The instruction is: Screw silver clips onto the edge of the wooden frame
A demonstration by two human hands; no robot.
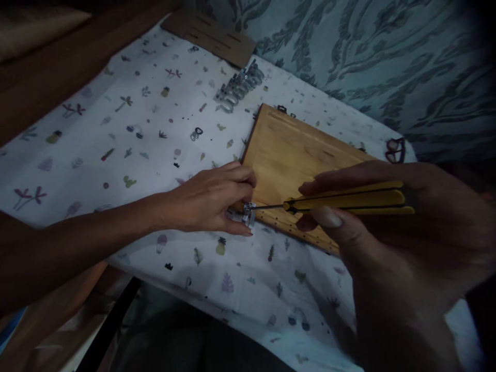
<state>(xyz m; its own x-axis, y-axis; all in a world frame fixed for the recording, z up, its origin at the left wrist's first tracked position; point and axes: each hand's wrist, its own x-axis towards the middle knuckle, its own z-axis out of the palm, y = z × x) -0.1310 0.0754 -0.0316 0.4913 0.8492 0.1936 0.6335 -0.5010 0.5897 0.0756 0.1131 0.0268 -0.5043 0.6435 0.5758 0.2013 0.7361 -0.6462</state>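
My right hand [387, 243] is closed around the yellow and black handle of a screwdriver [349, 199]. Its thin shaft points left, and the tip meets a small shiny metal fitting [248, 214]. Between the thumb and bent fingers of my left hand [217, 199], that fitting is pinched at the near left corner of a wooden board [290, 150]. Small dark holes run along the board's near edge. Part of the fitting is hidden by my left fingers, and my right hand covers the board's right end.
Several similar metal fittings [240, 87] stand in a row beyond the board. A brown cardboard piece [211, 39] lies near the patterned wall. A dark, looped object [395, 150] sits at the far right of the printed tablecloth [155, 155].
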